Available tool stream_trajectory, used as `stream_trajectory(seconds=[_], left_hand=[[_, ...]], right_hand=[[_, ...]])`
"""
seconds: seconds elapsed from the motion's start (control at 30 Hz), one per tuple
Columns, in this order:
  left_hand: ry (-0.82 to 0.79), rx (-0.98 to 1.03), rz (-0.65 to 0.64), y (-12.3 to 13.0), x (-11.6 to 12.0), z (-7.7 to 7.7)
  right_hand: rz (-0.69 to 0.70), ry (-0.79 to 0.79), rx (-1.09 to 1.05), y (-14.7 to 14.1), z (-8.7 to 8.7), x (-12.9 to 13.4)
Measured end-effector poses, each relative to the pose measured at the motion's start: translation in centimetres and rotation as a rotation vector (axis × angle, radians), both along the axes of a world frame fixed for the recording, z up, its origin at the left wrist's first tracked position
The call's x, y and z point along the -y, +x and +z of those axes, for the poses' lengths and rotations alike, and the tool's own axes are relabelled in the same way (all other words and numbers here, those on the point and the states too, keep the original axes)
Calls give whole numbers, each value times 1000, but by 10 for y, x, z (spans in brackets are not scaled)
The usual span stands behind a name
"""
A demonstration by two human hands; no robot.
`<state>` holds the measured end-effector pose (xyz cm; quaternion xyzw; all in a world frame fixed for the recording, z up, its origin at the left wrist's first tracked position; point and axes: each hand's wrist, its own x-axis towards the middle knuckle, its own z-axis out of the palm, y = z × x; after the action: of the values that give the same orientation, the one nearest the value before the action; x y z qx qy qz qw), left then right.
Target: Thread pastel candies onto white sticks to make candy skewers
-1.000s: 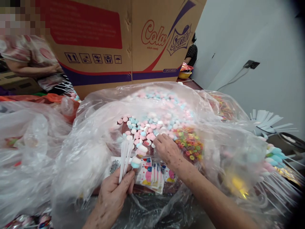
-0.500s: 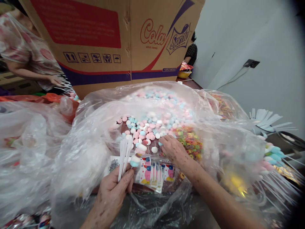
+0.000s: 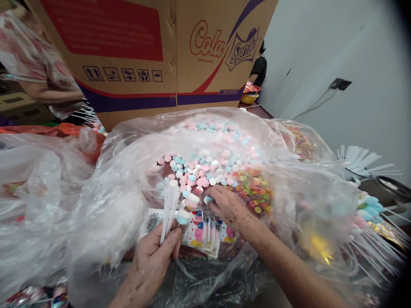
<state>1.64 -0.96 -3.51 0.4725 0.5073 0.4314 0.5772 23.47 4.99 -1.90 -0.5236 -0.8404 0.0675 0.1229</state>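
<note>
My left hand (image 3: 157,252) is closed around several white sticks (image 3: 170,205) that point up. Just beyond its fingertips is a short row of white, blue and pink marshmallows (image 3: 184,215); the hand seems to hold it too. With its fingers bent, my right hand (image 3: 229,207) pinches at a small blue-and-white marshmallow (image 3: 207,199). Behind both hands spreads a heap of pink, blue and white marshmallows (image 3: 202,171) in clear plastic. Ring-shaped coloured candies (image 3: 258,194) lie by my right hand. Small printed packets (image 3: 195,231) lie between my wrists.
A large cardboard box (image 3: 128,85) stands behind the heap. Clear plastic bags (image 3: 41,184) cover the left side. At the right are white sticks (image 3: 359,160) in a container and finished-looking marshmallow sticks (image 3: 369,209). A person (image 3: 41,72) stands at the far left.
My right hand has shifted slightly left and toward me, its fingertips now at the blue-and-white marshmallow. My left hand stays nearly still. The person's hand at the left has gone behind the box.
</note>
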Motion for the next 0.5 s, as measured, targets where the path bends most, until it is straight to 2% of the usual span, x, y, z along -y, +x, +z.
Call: stream_trajectory(seconds=[0.17, 0.3, 0.4, 0.5], left_hand=[[-28, 14, 20, 0, 2, -1], [4, -21, -40, -2, 2, -6], [61, -123, -98, -5, 2, -7], [94, -250, -150, -6, 2, -2]], right_hand=[[27, 52, 98, -6, -10, -1], [13, 73, 39, -7, -18, -5], [-112, 15, -235, -5, -18, -8], [-311, -190, -800, 1, -11, -7]])
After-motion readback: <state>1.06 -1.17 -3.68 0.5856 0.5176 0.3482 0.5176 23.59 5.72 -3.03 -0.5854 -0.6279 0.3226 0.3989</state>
